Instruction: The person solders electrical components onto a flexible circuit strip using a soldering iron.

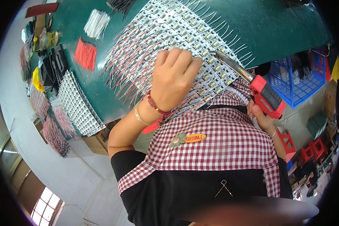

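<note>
A large sheet of white circuit boards (169,34), with rows of small components and many thin red and white wires, lies on the green table. Over its middle, my left hand (175,77) is closed in a pinch; its fingertips and whatever they hold are hidden. My right hand (260,116) grips the red and black handle of a soldering iron (267,97) at the sheet's right side. The iron's metal shaft slants up and left, its tip above or touching the boards just right of my left hand.
On the green table (286,34) lie bundles of red wires (85,54), white wires (96,24) and black wires (120,5). Another board sheet (77,103) overhangs the left edge beside hanging wire bundles (55,135). A blue plastic crate (299,83) and red stools (312,150) stand at right.
</note>
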A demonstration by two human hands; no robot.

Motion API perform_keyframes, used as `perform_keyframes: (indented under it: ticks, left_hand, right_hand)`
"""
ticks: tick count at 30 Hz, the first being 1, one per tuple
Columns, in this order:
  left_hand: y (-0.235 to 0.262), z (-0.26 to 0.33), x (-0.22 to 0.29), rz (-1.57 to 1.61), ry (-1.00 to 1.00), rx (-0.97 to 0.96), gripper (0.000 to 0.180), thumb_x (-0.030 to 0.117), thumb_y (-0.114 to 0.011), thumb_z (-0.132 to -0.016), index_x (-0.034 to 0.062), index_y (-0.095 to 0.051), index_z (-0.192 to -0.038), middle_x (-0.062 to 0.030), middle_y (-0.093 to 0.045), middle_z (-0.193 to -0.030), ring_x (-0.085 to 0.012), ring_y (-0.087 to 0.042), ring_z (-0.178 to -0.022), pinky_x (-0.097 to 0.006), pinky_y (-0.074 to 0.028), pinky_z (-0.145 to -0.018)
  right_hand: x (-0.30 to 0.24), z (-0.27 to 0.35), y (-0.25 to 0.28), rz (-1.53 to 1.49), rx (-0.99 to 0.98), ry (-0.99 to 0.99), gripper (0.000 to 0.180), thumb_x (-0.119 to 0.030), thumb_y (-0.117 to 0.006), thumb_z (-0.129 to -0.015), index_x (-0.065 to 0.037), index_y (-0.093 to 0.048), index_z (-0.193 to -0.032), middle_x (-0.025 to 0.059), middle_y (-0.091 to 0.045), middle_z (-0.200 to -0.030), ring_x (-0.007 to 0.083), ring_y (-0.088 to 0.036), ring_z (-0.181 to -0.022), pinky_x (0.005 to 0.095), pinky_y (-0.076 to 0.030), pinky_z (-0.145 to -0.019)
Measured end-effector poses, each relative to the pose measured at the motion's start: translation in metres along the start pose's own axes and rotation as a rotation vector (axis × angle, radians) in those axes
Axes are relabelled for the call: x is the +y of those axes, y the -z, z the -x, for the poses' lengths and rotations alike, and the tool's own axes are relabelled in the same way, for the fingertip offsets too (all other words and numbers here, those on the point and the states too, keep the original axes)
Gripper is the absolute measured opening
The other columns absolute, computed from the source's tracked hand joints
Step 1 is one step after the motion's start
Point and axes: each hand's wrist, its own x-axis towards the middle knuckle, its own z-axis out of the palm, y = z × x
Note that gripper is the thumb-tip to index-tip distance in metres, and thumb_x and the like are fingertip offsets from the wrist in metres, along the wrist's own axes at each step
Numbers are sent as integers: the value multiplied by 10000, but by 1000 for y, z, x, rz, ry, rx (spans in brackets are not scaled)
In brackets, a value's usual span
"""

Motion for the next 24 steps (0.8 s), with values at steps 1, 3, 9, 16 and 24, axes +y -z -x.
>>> perform_keyframes:
  ticks: [1,3,9,16,24]
  left_hand:
    - [-4,2,0,-2,1,1,244,2,-673,-667,104,-674,-889,-16,-483,-743,-195,-502,-722,-340,-361,-654]
    - [-12,7,0,54,14,-76,246,6,-676,-664,102,-677,-890,-15,-472,-734,-192,-491,-705,-336,-356,-650]
    - [-17,12,3,-61,-43,-108,182,93,-589,-712,51,-630,-884,-41,-480,-793,-193,-489,-773,-334,-358,-655]
    - [-19,12,5,-58,-53,-120,197,93,-578,-708,25,-623,-887,-47,-477,-791,-196,-488,-772,-327,-359,-658]
    - [-21,13,7,-48,-25,-72,180,35,-646,-715,54,-656,-894,-37,-454,-732,-204,-481,-701,-338,-367,-640]
  right_hand:
    - [1,1,1,-9,-5,-16,92,-101,-599,-914,-12,-617,-930,13,-581,-764,106,-550,-697,272,-451,-640]
    - [4,4,3,-20,-4,-30,93,-99,-599,-912,-10,-617,-930,9,-579,-763,105,-548,-698,275,-451,-639]
    - [10,5,8,229,-33,35,121,-124,-676,-854,-22,-645,-912,48,-620,-778,159,-588,-697,294,-465,-636]
    - [-3,-6,-1,289,-81,169,269,-266,-565,-958,-24,-547,-841,29,-536,-726,102,-498,-659,249,-413,-619]
    - [10,6,8,259,-14,77,179,-157,-693,-794,-11,-636,-880,97,-617,-800,224,-609,-705,311,-468,-627]
